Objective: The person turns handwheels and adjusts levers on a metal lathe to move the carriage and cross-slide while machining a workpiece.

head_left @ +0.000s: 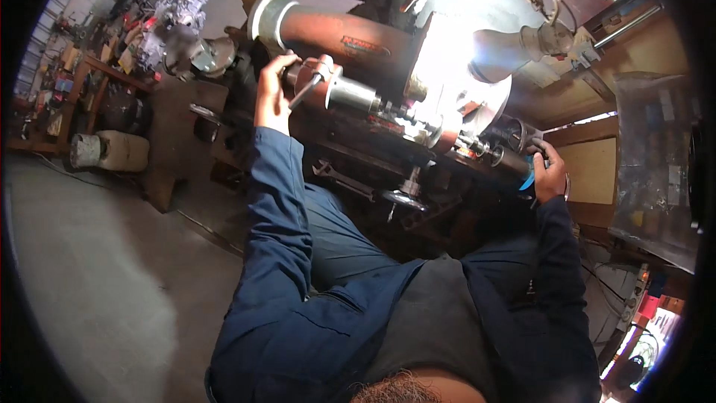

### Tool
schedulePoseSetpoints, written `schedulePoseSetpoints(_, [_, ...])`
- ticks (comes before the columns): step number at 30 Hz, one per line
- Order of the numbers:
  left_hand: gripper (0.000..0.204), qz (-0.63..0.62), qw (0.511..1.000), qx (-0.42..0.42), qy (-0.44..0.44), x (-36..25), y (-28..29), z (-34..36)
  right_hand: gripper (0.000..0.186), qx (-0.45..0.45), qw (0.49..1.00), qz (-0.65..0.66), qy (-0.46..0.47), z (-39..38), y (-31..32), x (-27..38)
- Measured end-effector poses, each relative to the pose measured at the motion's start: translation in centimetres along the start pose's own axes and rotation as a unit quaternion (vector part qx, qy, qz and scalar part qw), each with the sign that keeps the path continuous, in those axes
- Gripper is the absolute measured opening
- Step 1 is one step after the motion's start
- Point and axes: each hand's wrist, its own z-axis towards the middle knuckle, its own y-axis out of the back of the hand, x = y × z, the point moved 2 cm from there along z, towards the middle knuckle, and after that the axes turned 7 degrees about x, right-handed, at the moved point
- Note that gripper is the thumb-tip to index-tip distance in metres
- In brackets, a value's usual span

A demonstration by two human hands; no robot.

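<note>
A red-painted workshop machine (350, 36) runs across in front of me. At its left part sits a red head (312, 91) with a slanting metal lever (304, 92) and a thick silver cylinder (352, 96) on its right. My left hand (273, 91) is bent round the left end of this head, beside the lever; what its fingers hold is hidden. A thin metal shaft (406, 116) continues right from the cylinder into the bright middle. My right hand (550, 172) curls round the machine's right end, next to a dark cylinder (513, 163) and a blue piece (529, 180); its grip is partly hidden.
A shiny handwheel (405, 199) sticks out toward me below the shaft, with wrenches (341, 180) left of it. Strong light washes out the middle. Piled metal parts (175, 19) and a tan gas cylinder (123, 151) stand at left. A clear sheet (656, 172) hangs at right.
</note>
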Motion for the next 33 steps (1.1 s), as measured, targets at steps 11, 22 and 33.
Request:
schedulePoseSetpoints(11, [0.035, 0.273, 0.865, -0.225, -0.355, -2.2, 1.5, -5.5, 0.047, -0.237, 0.947, -0.179, 0.123, -10.1, -1.3, -0.1])
schedulePoseSetpoints(22, [0.032, 0.705, 0.608, -0.328, -0.164, 4.6, 5.2, -19.2, 0.087, -0.113, 0.97, 0.009, -0.215, -25.1, -2.7, -16.4])
schedulePoseSetpoints(33, [0.02, 0.681, 0.644, -0.131, -0.323, 1.6, -9.4, -22.5, 0.078, -0.156, 0.969, -0.014, -0.189, -16.4, 0.1, -19.1])
